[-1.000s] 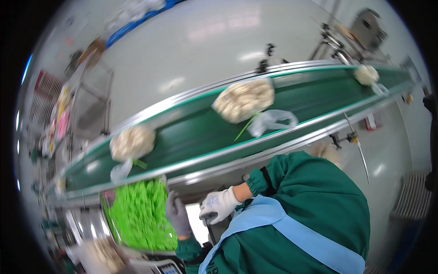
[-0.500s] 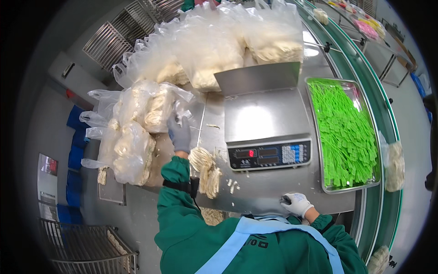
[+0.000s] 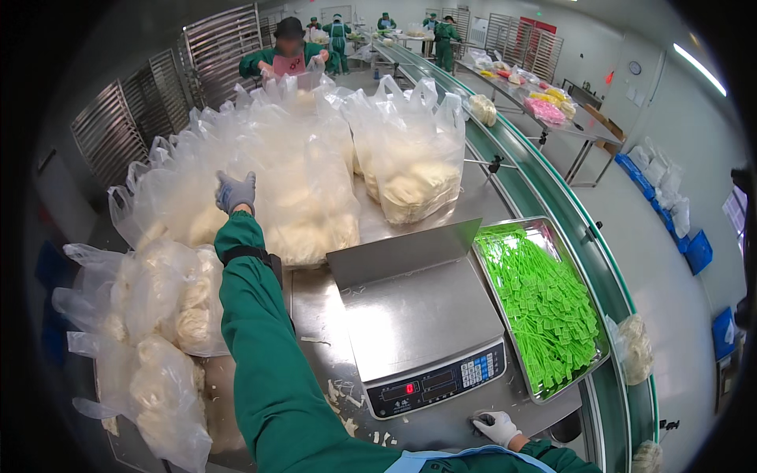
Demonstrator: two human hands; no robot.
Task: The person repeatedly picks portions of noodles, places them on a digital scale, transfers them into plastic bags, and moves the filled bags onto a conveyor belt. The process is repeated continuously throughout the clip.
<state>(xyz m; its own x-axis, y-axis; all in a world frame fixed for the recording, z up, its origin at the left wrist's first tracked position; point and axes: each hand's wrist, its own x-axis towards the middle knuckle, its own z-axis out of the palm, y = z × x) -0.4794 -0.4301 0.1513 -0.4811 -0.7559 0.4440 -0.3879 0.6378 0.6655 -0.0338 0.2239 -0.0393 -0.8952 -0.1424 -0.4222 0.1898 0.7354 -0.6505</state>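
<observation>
Spread, seemingly empty fingers on the grey-gloved left hand could snag tightly crowded, translucent plastic bags far left, toppling 1; the near-right white-gloved right hand curls, contents unclear.

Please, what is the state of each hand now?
Left hand: open, fingers apart, by the plastic bags.
Right hand: near the scale; grip cannot be told.

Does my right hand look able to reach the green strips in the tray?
Probably yes: your right hand is close to the tray, and nothing tall stands between it and the green strips.
</observation>
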